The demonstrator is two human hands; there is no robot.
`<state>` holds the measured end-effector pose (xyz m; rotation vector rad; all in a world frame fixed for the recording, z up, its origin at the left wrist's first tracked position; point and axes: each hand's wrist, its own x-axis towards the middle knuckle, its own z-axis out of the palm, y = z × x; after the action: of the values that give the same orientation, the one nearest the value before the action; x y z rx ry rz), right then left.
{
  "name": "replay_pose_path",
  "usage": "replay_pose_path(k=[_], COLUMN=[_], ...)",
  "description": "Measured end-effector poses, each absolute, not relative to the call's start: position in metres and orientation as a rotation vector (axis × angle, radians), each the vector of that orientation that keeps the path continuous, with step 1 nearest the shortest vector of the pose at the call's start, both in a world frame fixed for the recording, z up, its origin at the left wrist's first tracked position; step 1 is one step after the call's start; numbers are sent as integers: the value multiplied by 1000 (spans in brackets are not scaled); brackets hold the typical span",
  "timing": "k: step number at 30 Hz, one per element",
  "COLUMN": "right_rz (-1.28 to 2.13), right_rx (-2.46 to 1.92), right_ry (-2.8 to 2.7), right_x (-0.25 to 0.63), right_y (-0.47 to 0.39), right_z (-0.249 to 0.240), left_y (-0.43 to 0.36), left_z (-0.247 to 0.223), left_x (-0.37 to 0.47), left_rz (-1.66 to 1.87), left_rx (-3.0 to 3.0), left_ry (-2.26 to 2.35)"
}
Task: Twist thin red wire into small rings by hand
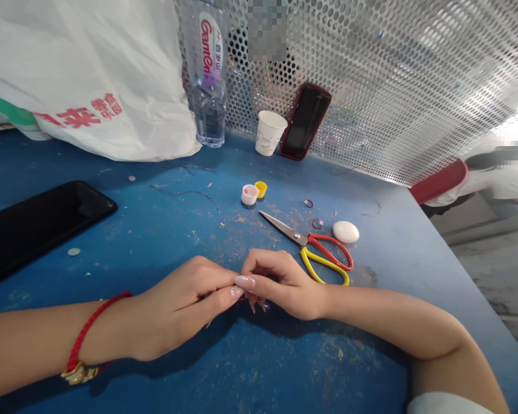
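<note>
My left hand (185,310), with a red braided bracelet (92,322) on its wrist, meets my right hand (285,282) above the blue table (242,368). The thumbs and fingertips of both are pinched together. Something small and reddish shows beneath them, too hidden to name. Just beyond my right hand lie scissors (297,237) with one red and one yellow handle, blades slightly apart. Beside them rest a smooth white oval object (346,232) and two small dark red rings, one nearer (317,225) and one farther (308,203).
A white cap (249,195) and a yellow cap (261,189) stand beyond the scissors. Thin dark threads (185,193) lie about. Farther back are a plastic bag (125,69), water bottle (210,109), paper cup (270,133) and leaning phone (305,122). Another phone (47,224) lies left.
</note>
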<state>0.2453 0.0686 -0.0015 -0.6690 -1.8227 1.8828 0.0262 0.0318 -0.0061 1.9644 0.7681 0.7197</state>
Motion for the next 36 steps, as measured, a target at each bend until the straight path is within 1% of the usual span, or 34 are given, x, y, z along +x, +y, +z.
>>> replay_pose_path(k=[13, 18, 36], right_rz=[1864, 1848, 1831], right_rx=[-678, -690, -683], right_ry=[-1846, -1884, -1910], right_x=[245, 245, 245], right_y=[68, 68, 67], right_z=[-1, -1, -2], left_y=[30, 31, 32], left_z=[-8, -8, -9], left_x=[26, 26, 26], left_rz=[745, 667, 650], left_rx=[1988, 2001, 2039], left_ry=[754, 758, 757])
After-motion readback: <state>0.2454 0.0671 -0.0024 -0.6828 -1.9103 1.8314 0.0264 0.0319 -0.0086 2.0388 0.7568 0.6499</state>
